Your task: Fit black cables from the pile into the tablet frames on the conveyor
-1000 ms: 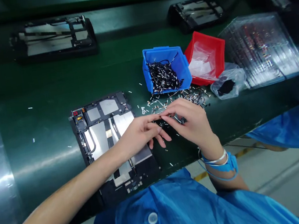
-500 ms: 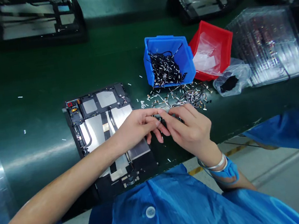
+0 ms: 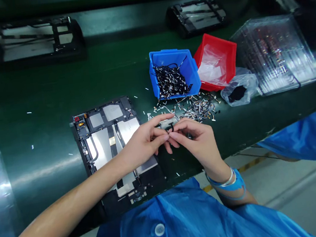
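My left hand [image 3: 150, 137] and my right hand [image 3: 199, 138] meet fingertip to fingertip above the right edge of an opened tablet-like device [image 3: 128, 128]. Between their pinched fingers is a short black cable [image 3: 172, 126], mostly covered by the fingertips. The left index finger stretches out above it, and the other left fingers curl beneath. A small silvery piece [image 3: 164, 124] shows just behind the fingers; whether it is touched I cannot tell. Beyond the hands lies a loose pile of small cables [image 3: 200, 108].
A blue bin [image 3: 193, 76] full of short black cables stands beside a red bin [image 3: 230, 57] holding clear plastic. To the right are a plastic bag [image 3: 249, 86] and stacked clear trays [image 3: 284, 53]. More opened devices [image 3: 30, 44] line the back. A co-worker's blue sleeve [image 3: 309, 132] is at right.
The camera view has shifted, so the bench sits lower. My right hand has turned slightly and its fingertips have drawn down, so the black cable and silvery piece show more between the hands.
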`<state>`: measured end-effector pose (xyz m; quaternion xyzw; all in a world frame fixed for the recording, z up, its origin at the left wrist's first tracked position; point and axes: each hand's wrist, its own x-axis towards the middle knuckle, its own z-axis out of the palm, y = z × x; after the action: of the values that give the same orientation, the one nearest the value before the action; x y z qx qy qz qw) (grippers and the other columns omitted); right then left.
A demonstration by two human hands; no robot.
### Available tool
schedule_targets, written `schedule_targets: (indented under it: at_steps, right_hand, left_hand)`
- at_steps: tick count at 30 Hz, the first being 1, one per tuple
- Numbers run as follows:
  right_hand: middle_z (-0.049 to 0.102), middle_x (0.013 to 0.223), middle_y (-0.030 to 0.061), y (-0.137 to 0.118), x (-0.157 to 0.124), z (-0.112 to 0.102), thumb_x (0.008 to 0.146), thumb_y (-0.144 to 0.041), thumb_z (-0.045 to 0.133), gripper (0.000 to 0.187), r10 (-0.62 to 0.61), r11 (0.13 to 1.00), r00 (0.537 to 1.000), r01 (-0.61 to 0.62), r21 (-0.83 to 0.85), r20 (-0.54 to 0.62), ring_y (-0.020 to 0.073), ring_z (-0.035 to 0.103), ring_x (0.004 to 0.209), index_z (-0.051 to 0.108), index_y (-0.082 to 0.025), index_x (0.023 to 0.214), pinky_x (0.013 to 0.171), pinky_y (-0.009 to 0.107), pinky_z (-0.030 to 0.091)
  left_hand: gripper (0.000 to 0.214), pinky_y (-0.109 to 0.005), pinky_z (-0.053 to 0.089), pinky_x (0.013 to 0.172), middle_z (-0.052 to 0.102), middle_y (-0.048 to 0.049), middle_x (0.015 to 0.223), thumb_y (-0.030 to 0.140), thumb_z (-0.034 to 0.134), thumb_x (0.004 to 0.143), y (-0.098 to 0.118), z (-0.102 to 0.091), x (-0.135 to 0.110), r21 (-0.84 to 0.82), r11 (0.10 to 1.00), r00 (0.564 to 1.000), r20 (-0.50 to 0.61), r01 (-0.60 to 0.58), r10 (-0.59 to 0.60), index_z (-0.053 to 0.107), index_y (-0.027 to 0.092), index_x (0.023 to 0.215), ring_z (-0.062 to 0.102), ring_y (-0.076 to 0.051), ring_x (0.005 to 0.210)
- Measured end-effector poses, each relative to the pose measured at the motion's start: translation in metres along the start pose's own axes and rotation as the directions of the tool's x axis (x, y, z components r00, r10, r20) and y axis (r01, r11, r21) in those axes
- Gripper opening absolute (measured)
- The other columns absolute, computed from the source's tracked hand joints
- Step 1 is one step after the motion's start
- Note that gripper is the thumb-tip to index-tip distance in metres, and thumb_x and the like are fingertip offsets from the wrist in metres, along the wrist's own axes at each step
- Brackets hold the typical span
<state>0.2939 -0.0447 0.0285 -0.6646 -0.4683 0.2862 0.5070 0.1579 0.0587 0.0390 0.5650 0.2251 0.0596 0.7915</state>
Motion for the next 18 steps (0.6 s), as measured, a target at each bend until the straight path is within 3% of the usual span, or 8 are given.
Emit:
schedule_targets:
  at_steps: [4, 7, 8, 10, 12, 13, 15, 18]
  right_hand:
    - [0.063, 0.070, -0.0014, 0.002, 0.003, -0.001, 0.080, -0.023, 0.069, 0.008, -0.039, 0.992, 0.997, 0.048, 0.117, -0.073, 0.0122, 0.058, 0.062, 0.067, -0.022, 0.072, 0.055, 0.026, 0.046]
    - [0.065, 0.073, 0.0002, 0.007, 0.009, -0.005, 0.076, -0.024, 0.073, 0.009, -0.046, 0.969, 0.964, 0.107, 0.225, -0.261, 0.0143, 0.061, 0.070, 0.067, -0.022, 0.070, 0.058, 0.026, 0.047]
    - [0.065, 0.072, -0.0002, 0.008, 0.012, -0.006, 0.074, -0.025, 0.076, 0.011, -0.010, 0.960, 0.950, 0.097, 0.263, -0.311, 0.0138, 0.060, 0.068, 0.066, -0.022, 0.068, 0.056, 0.026, 0.047]
    - [0.064, 0.068, -0.0010, 0.011, 0.017, -0.007, 0.069, -0.029, 0.080, 0.016, 0.055, 0.946, 0.930, 0.068, 0.317, -0.364, 0.0123, 0.058, 0.063, 0.066, -0.021, 0.065, 0.051, 0.024, 0.044]
    - [0.064, 0.067, -0.0007, 0.012, 0.020, -0.007, 0.065, -0.032, 0.082, 0.021, 0.115, 0.943, 0.924, 0.015, 0.333, -0.365, 0.0122, 0.057, 0.061, 0.065, -0.021, 0.064, 0.049, 0.023, 0.043]
    - [0.064, 0.067, -0.0003, 0.012, 0.020, -0.008, 0.064, -0.034, 0.083, 0.022, 0.144, 0.945, 0.922, -0.020, 0.327, -0.359, 0.0127, 0.058, 0.062, 0.065, -0.021, 0.063, 0.050, 0.023, 0.044]
    - [0.066, 0.068, 0.0006, 0.013, 0.019, -0.009, 0.063, -0.036, 0.083, 0.024, 0.194, 0.951, 0.915, -0.088, 0.295, -0.353, 0.0138, 0.060, 0.063, 0.065, -0.020, 0.064, 0.052, 0.024, 0.047]
    - [0.067, 0.068, 0.0015, 0.016, 0.018, -0.011, 0.061, -0.039, 0.083, 0.026, 0.230, 0.960, 0.898, -0.146, 0.238, -0.375, 0.0145, 0.062, 0.061, 0.065, -0.020, 0.064, 0.051, 0.024, 0.049]
  left_hand:
    - [0.049, -0.025, 0.048, 0.063, 0.072, -0.0074, 0.087, 0.025, 0.060, 0.085, 0.017, -0.005, -0.008, 0.123, 0.991, 0.998, -0.023, -0.052, 0.055, 0.050, 0.013, 0.132, 0.067, -0.018, 0.080]
    - [0.042, -0.036, 0.047, 0.089, 0.068, -0.0113, 0.114, 0.035, 0.062, 0.084, 0.039, -0.049, -0.011, 0.379, 0.909, 0.946, -0.193, -0.172, 0.259, 0.058, 0.016, 0.122, 0.063, -0.025, 0.107]
    - [0.040, -0.039, 0.045, 0.094, 0.065, -0.0110, 0.120, 0.037, 0.062, 0.084, 0.046, -0.075, -0.011, 0.502, 0.848, 0.883, -0.304, -0.171, 0.358, 0.060, 0.018, 0.119, 0.059, -0.027, 0.115]
    - [0.035, -0.044, 0.036, 0.105, 0.061, -0.0099, 0.128, 0.037, 0.064, 0.083, 0.056, -0.142, -0.011, 0.716, 0.699, 0.621, -0.545, -0.006, 0.564, 0.062, 0.020, 0.114, 0.047, -0.029, 0.129]
    - [0.035, -0.047, 0.023, 0.113, 0.056, -0.0104, 0.135, 0.037, 0.065, 0.083, 0.063, -0.215, -0.015, 0.714, 0.663, 0.376, -0.691, 0.224, 0.617, 0.062, 0.019, 0.114, 0.030, -0.029, 0.141]
    - [0.036, -0.049, 0.018, 0.114, 0.054, -0.0107, 0.136, 0.039, 0.062, 0.086, 0.066, -0.248, -0.018, 0.675, 0.680, 0.310, -0.737, 0.286, 0.601, 0.061, 0.016, 0.115, 0.023, -0.029, 0.144]
    - [0.040, -0.055, 0.019, 0.110, 0.054, -0.0134, 0.134, 0.041, 0.050, 0.095, 0.070, -0.300, -0.025, 0.658, 0.696, 0.332, -0.750, 0.289, 0.571, 0.058, 0.008, 0.117, 0.026, -0.030, 0.142]
    - [0.037, -0.050, 0.040, 0.098, 0.055, -0.0128, 0.127, 0.037, 0.045, 0.099, 0.074, -0.339, -0.034, 0.702, 0.688, 0.556, -0.652, 0.186, 0.515, 0.056, 0.008, 0.119, 0.052, -0.025, 0.120]
